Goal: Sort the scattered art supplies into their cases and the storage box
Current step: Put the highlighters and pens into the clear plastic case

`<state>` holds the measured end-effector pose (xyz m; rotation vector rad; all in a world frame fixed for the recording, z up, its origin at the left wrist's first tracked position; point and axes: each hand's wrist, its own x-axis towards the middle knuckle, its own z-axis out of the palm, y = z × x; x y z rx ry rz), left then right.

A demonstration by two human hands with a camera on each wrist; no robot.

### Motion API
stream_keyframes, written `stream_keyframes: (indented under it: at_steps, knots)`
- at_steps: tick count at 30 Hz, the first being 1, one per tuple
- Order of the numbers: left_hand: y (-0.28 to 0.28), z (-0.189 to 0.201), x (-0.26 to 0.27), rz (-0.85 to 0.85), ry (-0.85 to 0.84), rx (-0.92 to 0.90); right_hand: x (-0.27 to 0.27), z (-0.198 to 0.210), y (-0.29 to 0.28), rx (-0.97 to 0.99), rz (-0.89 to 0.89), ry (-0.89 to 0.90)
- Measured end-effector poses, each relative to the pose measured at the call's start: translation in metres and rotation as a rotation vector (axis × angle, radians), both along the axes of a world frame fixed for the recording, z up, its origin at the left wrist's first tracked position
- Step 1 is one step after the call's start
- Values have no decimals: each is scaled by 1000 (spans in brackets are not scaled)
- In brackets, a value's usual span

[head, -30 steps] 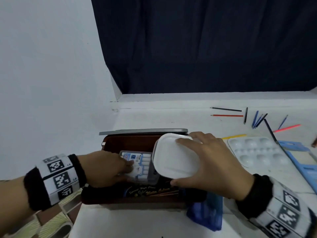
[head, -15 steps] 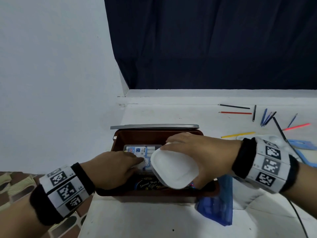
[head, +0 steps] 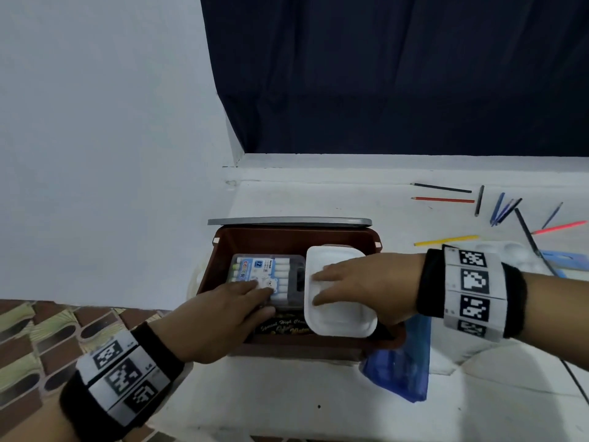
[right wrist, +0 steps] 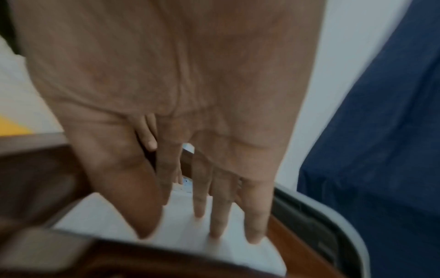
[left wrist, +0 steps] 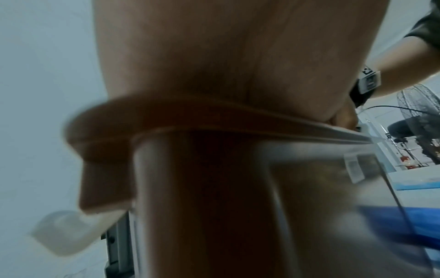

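— Where do we stand on the sorting?

— Partway, I'd say. In the brown storage box (head: 296, 237) I can see a marker set in its clear case (head: 271, 275) lying against the box's left wall, and a white plastic tub (head: 338, 317) sitting just to the right of it, inside the box. Under both there is a dark flat case with gold lettering (head: 283, 327), at the box's near wall.

— What are the hands doing?

— My left hand (head: 220, 320) lies with its fingers stretched flat on the marker case, pressing rather than gripping. My right hand (head: 360, 285) rests on top of the white tub, fingers straight and spread, nothing pinched. The right wrist view shows the same: straight fingertips (right wrist: 256, 237) on the white lid.

— And what's left?

— Plenty. Well to the right of the box, loose pencils (head: 444, 200) lie scattered on the table (head: 287, 403), along with a yellow pencil (head: 446, 240), a white paint palette (head: 513, 250), partly hidden behind my wrist, and a blue plastic pouch (head: 398, 371) touching the box's near right corner. The grey lid (head: 290, 221) stands off behind the box, so closing is not yet done.
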<state>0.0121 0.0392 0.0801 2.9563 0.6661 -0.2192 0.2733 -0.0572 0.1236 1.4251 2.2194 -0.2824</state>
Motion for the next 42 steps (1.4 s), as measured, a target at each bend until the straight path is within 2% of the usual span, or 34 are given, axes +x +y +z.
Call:
stream_keyframes:
  at_steps: [1, 5, 7, 8, 10, 11, 12, 15, 18, 23, 25, 28, 30, 32, 34, 39, 42]
  knots:
    - [1, -7, -1, -15, -46, 46, 0, -1, -6, 15, -55, 6]
    - [-2, -18, -1, 78, -14, -153, -6, -18, -28, 206, -190, 152]
    - [-5, -16, 4, 56, -84, -107, -6, -31, -33, 263, -232, 147]
    - [-8, -12, 4, 40, -75, -69, -5, -37, -34, 299, -244, 149]
    - [-8, -9, 5, 99, 36, -124, -2, -44, -34, 364, -263, 186]
    - [-5, -16, 3, 66, 14, -75, -1, -46, -33, 388, -265, 199]
    - [-6, -16, 3, 77, 18, -102, 0, -47, -33, 401, -271, 204]
    - [-20, -18, 11, 119, -212, -65, 2, -51, -35, 413, -281, 239]
    - [-33, -13, 22, 347, -407, -253, 4, -52, -36, 424, -280, 299]
    - [-50, -9, 47, 326, -804, -349, 15, -46, -43, 428, -343, 604]
    - [-59, -8, 60, 323, -894, -353, 22, -45, -50, 534, -346, 712]
    - [-74, -9, 78, 303, -945, -337, 43, -41, -65, 777, -383, 810]
    - [-83, -12, 88, 324, -970, -344, 63, -40, -77, 869, -451, 871]
    - [-94, -14, 100, 327, -964, -301, 87, -51, -86, 847, -536, 887]
    - [-103, -15, 111, 344, -915, -248, 109, -69, -90, 721, -578, 814]
    - [-126, -17, 132, 383, -858, -164, 148, -110, -83, 308, -510, 519]
    - [-147, -16, 145, 397, -853, -135, 157, -120, -75, 248, -436, 462]
